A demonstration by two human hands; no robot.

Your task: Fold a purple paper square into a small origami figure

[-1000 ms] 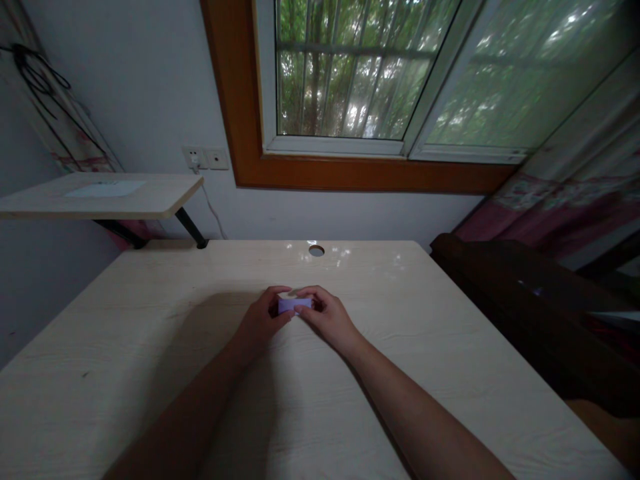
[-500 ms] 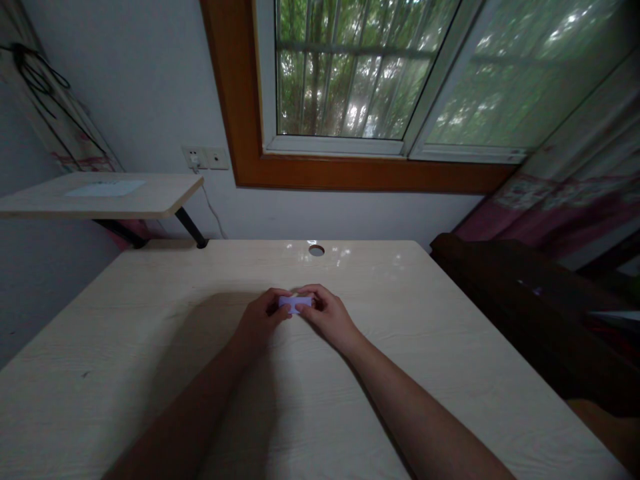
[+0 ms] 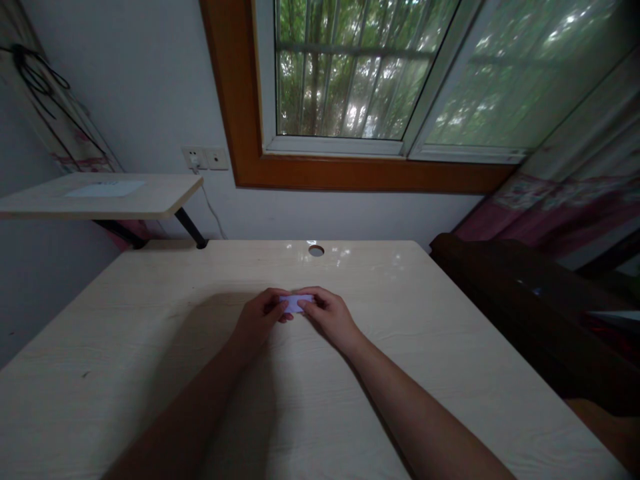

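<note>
A small pale purple piece, perhaps folded paper [image 3: 295, 303], sits between both hands over the middle of a light wooden table [image 3: 150, 347]. My left hand [image 3: 260, 317] pinches its left end with curled fingers. My right hand [image 3: 327, 317] pinches its right end, thumb and fingertips closed on it. Both forearms reach in from the bottom edge. Most of the purple piece is hidden by the fingers.
A round cable hole [image 3: 316, 251] lies near the table's far edge. A side shelf [image 3: 100, 197] stands at the left, with wall sockets [image 3: 205, 159] behind it. A dark wooden piece of furniture [image 3: 525, 300] runs along the right under the window [image 3: 360, 73].
The hands stay in nearly the same place. The purple piece looks slightly flatter and lower between the fingers, and the fingertips have shifted a little on it.
</note>
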